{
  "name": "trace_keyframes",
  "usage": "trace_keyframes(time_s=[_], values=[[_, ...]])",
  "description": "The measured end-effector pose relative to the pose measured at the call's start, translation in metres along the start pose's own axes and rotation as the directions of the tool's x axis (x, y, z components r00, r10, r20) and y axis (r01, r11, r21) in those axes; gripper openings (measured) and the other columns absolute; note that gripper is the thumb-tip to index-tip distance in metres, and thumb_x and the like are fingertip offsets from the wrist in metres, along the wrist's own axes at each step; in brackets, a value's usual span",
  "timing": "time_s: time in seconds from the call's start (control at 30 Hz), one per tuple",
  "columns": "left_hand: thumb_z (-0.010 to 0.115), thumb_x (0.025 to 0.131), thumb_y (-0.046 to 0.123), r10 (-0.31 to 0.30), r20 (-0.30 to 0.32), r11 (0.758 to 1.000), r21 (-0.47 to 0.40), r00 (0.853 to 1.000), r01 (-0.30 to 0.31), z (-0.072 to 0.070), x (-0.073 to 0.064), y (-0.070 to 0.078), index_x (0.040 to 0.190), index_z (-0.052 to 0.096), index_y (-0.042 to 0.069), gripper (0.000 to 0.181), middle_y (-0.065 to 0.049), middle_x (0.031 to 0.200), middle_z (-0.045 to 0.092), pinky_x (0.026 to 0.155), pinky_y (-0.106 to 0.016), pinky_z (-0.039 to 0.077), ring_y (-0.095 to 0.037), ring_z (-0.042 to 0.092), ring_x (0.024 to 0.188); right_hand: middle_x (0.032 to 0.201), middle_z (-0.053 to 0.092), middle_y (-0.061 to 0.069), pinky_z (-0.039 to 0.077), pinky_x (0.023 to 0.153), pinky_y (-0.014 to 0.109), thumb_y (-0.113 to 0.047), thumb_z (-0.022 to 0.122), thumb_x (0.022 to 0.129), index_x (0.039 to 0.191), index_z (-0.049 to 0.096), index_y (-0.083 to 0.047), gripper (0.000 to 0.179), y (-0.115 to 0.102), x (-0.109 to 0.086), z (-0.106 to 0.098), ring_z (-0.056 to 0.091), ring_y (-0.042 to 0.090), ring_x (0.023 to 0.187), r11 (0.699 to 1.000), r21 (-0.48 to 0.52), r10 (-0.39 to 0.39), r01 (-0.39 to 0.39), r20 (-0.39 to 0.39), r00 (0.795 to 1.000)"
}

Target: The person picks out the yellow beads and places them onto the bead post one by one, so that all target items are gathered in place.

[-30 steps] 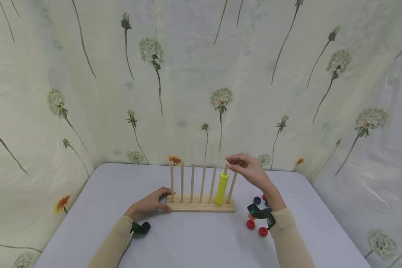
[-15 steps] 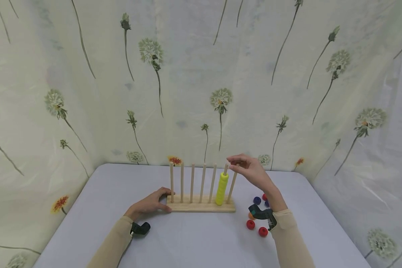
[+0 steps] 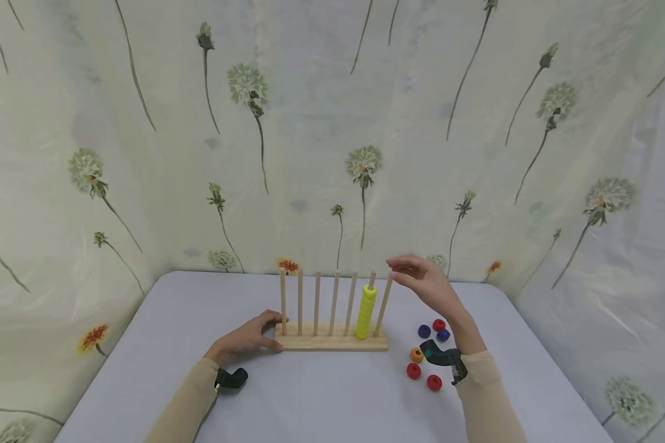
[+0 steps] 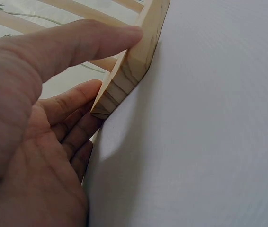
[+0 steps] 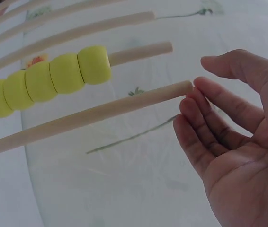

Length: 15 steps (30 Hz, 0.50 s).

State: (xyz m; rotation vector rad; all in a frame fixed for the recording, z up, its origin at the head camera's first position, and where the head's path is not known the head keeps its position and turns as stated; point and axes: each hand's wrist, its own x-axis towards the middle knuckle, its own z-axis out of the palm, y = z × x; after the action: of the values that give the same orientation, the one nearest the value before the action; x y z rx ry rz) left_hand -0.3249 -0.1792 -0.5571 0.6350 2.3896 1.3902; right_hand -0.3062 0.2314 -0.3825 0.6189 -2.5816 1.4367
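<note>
A wooden peg rack (image 3: 332, 343) stands on the table, with several upright pegs along its base. My left hand (image 3: 249, 339) holds the left end of that base. In the left wrist view its thumb (image 4: 101, 40) lies on one long side and the fingertips reach the opposite corner. Yellow beads (image 3: 366, 312) are stacked on the second peg from the right, whose tip stays bare. By the top of the bare rightmost peg (image 5: 101, 112) is my right hand (image 5: 240, 142), its fingers loosely bent and nothing between thumb and fingers.
Loose beads lie right of the rack: red ones (image 3: 414, 370), blue ones (image 3: 424, 331) and an orange one (image 3: 417, 355). Part of the right forearm and its wrist camera (image 3: 443, 357) pass close beside them. A flower-print curtain (image 3: 310, 123) hangs behind the white table (image 3: 321, 400).
My right hand has moved right, from the top of the beaded peg to the top of the rightmost peg. My left hand stays on the rack's end.
</note>
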Motion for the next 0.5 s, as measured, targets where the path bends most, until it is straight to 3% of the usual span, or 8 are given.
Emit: trace_keyframes(time_s=[0.27,0.5], values=[[0.082,0.075,0.026,-0.004,-0.006,1.000,-0.015,1.000,0.004,-0.001,-0.002,-0.001,0.129,0.053,0.014,0.062,-0.007,0.138,0.045,0.113,-0.053,0.022,-0.029,0.036,0.135,0.122,0.062,0.014,0.048,0.087,0.016,-0.019,0.064,0.093,0.125,0.060,-0.005,0.035,-0.022,-0.019,-0.002,0.060,0.030,0.113,1.000,0.007,0.028,-0.028,0.003,1.000],[0.083,0.075,0.027,0.003,-0.003,1.000,-0.007,1.000,-0.003,-0.004,-0.004,-0.001,0.129,0.053,0.014,0.063,-0.008,0.139,0.045,0.113,-0.053,0.022,-0.029,0.035,0.136,0.123,0.061,0.014,0.048,0.087,0.014,-0.021,0.064,0.093,0.126,0.058,-0.001,0.039,-0.005,-0.031,0.001,0.061,0.024,0.111,0.997,0.005,0.073,-0.072,-0.016,0.997]])
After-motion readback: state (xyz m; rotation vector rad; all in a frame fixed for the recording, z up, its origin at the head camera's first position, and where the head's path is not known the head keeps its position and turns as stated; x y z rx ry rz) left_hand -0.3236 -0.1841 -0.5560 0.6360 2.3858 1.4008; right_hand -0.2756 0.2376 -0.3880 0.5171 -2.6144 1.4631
